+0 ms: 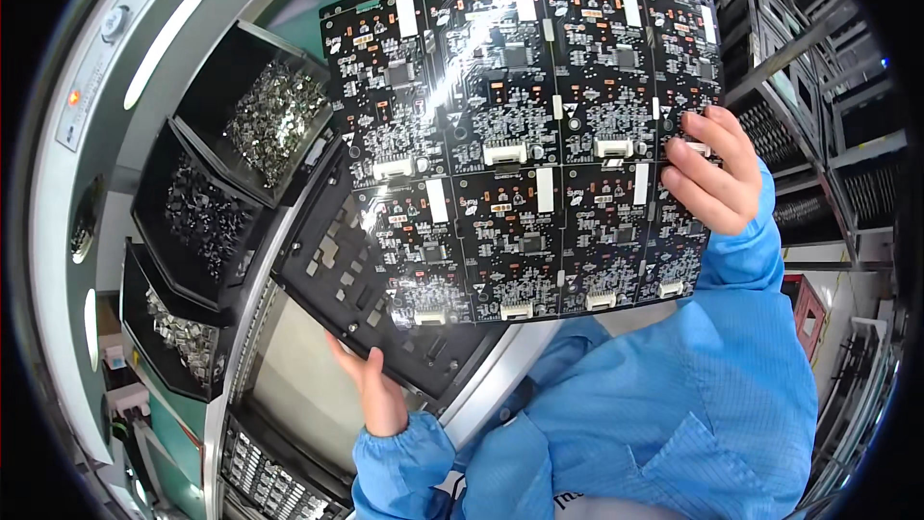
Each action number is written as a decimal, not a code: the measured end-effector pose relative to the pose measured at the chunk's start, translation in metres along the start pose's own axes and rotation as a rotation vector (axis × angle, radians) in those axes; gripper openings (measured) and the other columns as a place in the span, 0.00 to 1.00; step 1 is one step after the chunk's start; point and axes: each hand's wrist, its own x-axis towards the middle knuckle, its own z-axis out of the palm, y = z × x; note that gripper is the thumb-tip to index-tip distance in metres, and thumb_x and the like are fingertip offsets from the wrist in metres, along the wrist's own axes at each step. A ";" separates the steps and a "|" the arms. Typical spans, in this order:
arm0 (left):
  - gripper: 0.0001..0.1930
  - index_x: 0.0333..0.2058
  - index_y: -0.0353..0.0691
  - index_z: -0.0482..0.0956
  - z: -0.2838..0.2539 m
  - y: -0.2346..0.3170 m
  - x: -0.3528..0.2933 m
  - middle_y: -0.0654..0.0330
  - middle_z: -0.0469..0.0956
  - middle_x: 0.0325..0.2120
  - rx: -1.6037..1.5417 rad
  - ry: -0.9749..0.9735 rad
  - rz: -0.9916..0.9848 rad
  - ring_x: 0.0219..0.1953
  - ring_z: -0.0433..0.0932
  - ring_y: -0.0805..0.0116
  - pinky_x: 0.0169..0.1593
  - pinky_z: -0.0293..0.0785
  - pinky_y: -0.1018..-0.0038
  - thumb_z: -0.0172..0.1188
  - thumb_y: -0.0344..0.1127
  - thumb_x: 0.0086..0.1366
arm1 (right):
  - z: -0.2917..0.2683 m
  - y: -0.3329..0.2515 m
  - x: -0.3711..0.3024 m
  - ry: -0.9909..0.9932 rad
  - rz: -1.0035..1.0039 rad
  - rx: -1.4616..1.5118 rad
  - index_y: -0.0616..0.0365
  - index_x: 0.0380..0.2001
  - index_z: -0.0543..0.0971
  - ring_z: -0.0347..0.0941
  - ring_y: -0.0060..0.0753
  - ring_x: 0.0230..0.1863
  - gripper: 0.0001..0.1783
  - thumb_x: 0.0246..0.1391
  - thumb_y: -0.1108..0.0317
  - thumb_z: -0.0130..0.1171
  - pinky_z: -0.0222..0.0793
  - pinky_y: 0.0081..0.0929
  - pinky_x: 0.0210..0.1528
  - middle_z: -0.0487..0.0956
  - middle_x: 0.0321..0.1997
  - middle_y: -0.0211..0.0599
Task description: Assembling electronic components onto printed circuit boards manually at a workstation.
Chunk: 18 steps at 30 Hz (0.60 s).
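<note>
A large black circuit board panel (510,149), divided into several identical boards with white connectors, is held up tilted in front of me. My right hand (717,173) grips its right edge, fingertips lying over the face and the thumb hidden behind. Beneath the panel lies a black fixture tray (332,255) with cut-out recesses, partly covered by it. My left hand (375,395) is at the tray's lower left edge, with thumb and a finger visible against the rim and the other fingers hidden. Blue sleeves cover both my forearms.
Three black bins stand at the left: one with shiny metal parts (274,120), one with small black parts (207,217), one with silvery parts (181,332). A metal rail (252,323) runs beside them. Racks (799,135) stand at the right. More parts (274,481) lie at lower left.
</note>
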 end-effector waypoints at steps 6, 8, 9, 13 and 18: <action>0.36 0.66 0.45 0.37 0.000 0.000 -0.001 0.56 0.46 0.64 -0.002 0.009 -0.002 0.65 0.50 0.60 0.66 0.43 0.65 0.44 0.30 0.63 | 0.004 -0.002 -0.004 0.017 0.012 0.010 0.59 0.36 0.79 0.73 0.50 0.49 0.15 0.39 0.72 0.60 0.70 0.49 0.50 0.79 0.44 0.40; 0.36 0.66 0.46 0.37 -0.002 -0.001 -0.001 0.56 0.47 0.64 0.002 0.006 0.006 0.64 0.50 0.60 0.66 0.43 0.65 0.44 0.30 0.63 | 0.004 -0.002 -0.006 0.027 0.015 0.011 0.60 0.36 0.79 0.73 0.52 0.49 0.15 0.39 0.72 0.60 0.70 0.50 0.50 0.78 0.44 0.40; 0.36 0.66 0.47 0.38 -0.002 -0.002 -0.001 0.56 0.47 0.64 -0.009 0.013 0.000 0.64 0.50 0.60 0.66 0.43 0.65 0.44 0.30 0.63 | 0.005 -0.002 -0.006 0.030 0.015 0.010 0.60 0.36 0.79 0.73 0.52 0.49 0.15 0.39 0.72 0.60 0.70 0.50 0.50 0.78 0.44 0.40; 0.37 0.66 0.48 0.38 -0.004 -0.005 0.001 0.56 0.47 0.64 -0.019 0.022 0.001 0.65 0.50 0.59 0.66 0.44 0.64 0.46 0.30 0.62 | 0.009 0.001 -0.008 0.032 0.023 0.018 0.61 0.36 0.78 0.73 0.53 0.49 0.16 0.38 0.72 0.61 0.69 0.52 0.50 0.78 0.44 0.42; 0.37 0.66 0.47 0.38 -0.003 -0.006 0.004 0.54 0.47 0.64 -0.039 0.000 0.029 0.65 0.49 0.59 0.66 0.43 0.64 0.46 0.28 0.61 | 0.016 0.008 -0.015 0.053 0.050 0.046 0.65 0.37 0.77 0.73 0.57 0.48 0.17 0.39 0.73 0.59 0.68 0.56 0.51 0.77 0.44 0.48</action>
